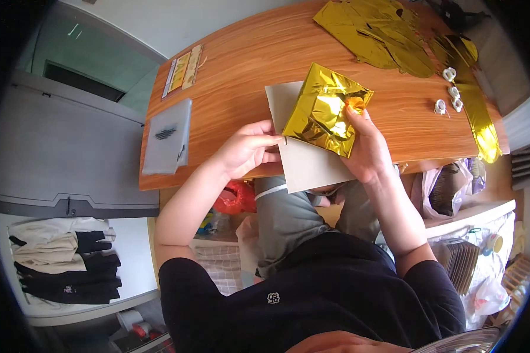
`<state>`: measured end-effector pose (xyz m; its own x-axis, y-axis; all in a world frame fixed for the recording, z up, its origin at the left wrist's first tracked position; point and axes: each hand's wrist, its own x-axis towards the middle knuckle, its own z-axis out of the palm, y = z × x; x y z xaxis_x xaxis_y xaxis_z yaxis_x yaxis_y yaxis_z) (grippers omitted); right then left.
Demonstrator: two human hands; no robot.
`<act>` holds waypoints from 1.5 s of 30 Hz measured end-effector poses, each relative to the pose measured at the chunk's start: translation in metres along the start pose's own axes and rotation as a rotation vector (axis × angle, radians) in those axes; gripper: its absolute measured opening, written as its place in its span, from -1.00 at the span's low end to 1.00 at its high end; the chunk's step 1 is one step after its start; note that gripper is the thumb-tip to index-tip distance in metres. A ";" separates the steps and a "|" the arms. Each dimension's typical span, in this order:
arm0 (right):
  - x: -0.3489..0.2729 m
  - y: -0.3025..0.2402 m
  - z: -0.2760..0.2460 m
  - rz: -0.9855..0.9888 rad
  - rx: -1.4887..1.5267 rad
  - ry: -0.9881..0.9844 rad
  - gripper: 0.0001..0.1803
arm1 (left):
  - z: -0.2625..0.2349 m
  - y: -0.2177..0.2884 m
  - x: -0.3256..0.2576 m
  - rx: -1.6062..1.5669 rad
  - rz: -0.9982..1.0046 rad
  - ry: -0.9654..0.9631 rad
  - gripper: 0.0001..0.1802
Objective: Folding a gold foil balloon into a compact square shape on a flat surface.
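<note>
Above the table's near edge, my right hand [371,147] grips a shiny gold foil packet [321,112], its thumb on the creased face. Behind the packet is a flat grey-beige cardboard sheet [315,167], tilted and sticking out at the left and below. My left hand [247,147] is closed at the sheet's left edge, with its thumb tip by the packet's lower left corner. Some left fingertips are hidden behind the sheet. Whether the left thumb also pinches the foil, I cannot tell.
Flat gold foil pieces [377,35] lie at the table's far right, with a long gold strip [480,117] along the right edge. Several small white ribbon rolls [453,92] sit beside it. At left are a clear plastic sleeve [168,138] and a yellow printed card [182,72].
</note>
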<state>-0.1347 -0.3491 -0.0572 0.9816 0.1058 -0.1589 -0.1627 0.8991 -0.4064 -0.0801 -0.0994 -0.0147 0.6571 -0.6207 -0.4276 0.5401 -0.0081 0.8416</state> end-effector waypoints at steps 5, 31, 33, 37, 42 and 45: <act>0.002 -0.001 -0.007 -0.001 -0.015 -0.020 -0.55 | -0.012 -0.005 0.002 0.012 0.005 -0.006 -0.73; 0.001 0.002 -0.005 0.017 -0.006 0.020 -0.66 | -0.005 -0.050 0.007 -0.098 0.370 0.134 -0.85; 0.001 0.002 -0.006 0.013 -0.001 0.025 -0.67 | 0.000 -0.052 0.009 -0.067 0.437 0.136 -0.85; -0.002 0.001 -0.004 -0.002 -0.014 0.051 -0.67 | 0.012 -0.057 0.006 0.177 0.618 0.224 -0.82; 0.001 0.003 -0.008 0.004 -0.016 0.051 -0.68 | 0.014 -0.060 0.000 0.388 0.659 0.318 -0.72; 0.003 0.006 -0.010 -0.001 0.013 0.086 -0.69 | 0.011 -0.060 -0.013 0.727 0.780 0.610 -0.73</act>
<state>-0.1334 -0.3477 -0.0691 0.9695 0.0679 -0.2355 -0.1595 0.9046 -0.3954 -0.1270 -0.0998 -0.0560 0.9165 -0.1884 0.3529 -0.3986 -0.3554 0.8455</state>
